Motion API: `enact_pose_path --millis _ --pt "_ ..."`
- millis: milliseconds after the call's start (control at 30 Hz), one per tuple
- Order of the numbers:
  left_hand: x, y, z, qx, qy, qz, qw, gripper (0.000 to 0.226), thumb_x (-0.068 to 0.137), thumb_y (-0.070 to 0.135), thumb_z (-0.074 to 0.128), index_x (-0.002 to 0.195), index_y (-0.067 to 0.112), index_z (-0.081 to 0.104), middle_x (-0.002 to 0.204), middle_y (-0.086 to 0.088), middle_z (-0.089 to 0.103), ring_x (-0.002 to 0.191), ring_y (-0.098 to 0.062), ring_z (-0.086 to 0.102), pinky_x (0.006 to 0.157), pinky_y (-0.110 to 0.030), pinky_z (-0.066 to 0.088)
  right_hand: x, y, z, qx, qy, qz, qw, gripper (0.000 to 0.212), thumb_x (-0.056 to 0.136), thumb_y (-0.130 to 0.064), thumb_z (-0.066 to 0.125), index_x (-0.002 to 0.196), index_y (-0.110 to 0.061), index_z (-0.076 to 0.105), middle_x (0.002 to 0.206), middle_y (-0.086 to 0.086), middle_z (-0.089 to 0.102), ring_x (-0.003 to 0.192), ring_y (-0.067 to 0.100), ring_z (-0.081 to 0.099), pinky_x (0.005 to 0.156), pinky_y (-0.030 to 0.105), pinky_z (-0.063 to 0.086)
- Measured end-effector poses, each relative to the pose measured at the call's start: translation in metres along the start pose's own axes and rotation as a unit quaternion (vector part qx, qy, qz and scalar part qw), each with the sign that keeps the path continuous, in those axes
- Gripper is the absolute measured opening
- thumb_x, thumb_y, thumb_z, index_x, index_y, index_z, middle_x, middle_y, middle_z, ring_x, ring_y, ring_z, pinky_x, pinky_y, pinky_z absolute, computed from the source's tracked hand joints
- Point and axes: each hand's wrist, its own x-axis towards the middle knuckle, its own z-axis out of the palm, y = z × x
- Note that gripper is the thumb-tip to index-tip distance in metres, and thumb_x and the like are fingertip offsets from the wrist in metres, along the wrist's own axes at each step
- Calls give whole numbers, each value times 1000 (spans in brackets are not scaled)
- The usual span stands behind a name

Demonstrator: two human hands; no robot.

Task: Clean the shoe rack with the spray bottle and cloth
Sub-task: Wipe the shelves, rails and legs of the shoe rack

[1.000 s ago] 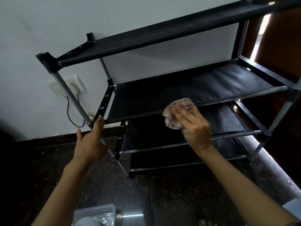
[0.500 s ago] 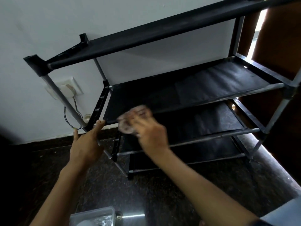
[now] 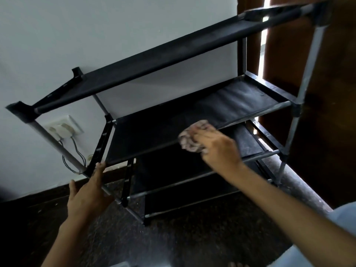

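The right hand holds the bunched cloth against the shoe rack second shelf's front edge, wiping; the left hand, fingers apparently loose, braces the rack's left post.

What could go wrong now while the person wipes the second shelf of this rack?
The shoe rack looks light, and only the left hand steadies its corner post; a hard push from the right hand with the cloth might shift it. The plugged wall socket is close: keep moisture away.
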Motion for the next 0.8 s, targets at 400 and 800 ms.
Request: enact_pose_path --millis 400,800 --pt "3 58 -16 -5 -49 24 999 99 85 30 64 149 10 -9 159 -11 -4 147 -22 -2 117 -46 -2 28 32 -79 -113 -123 207 964 20 83 -8 61 102 -11 66 106 12 59 95 32 61 78 39 54" --pt "21 177 -2 49 -105 72 991 90 91 37 50 147 3 -11 157 -15 -7 145 -33 -11 118 -43 1 31 -32 3 2 -166 78 983 27 89 -21 58 116 -15 58 122 5 52 121 24 41 89 37 50"
